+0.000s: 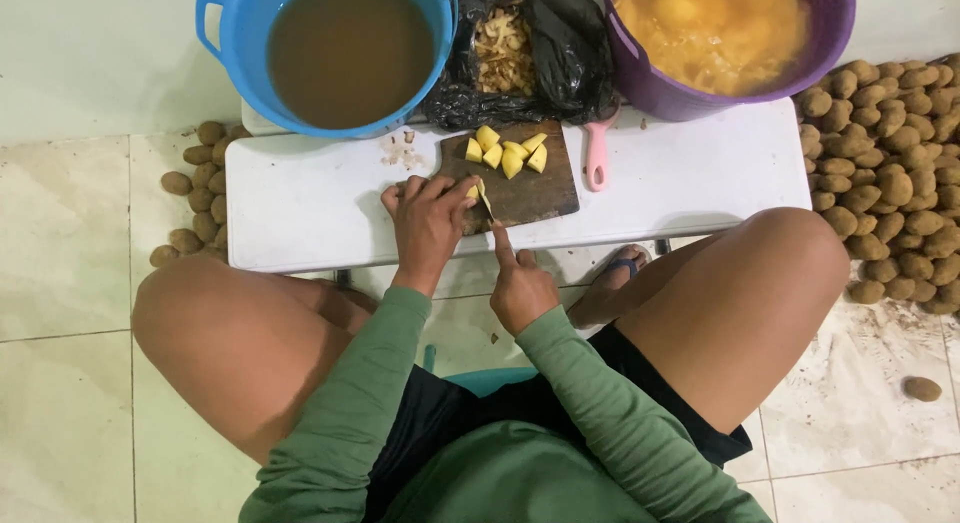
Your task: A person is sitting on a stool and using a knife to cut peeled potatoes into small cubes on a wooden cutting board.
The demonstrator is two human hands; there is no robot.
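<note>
While the left hand (428,221) clamps a peeled potato (470,195) on the cutting board's (530,191) near edge, the right hand (520,288), fist closed, holds a knife (486,203). Its blade lies across the potato, just right of the left fingers.

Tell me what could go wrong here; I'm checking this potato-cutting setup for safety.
The left hand pins the potato piece right beside the knife held by the right hand, so a slip could nick fingertips. The cutting board sits near the low table's front edge and might slide off.
</note>
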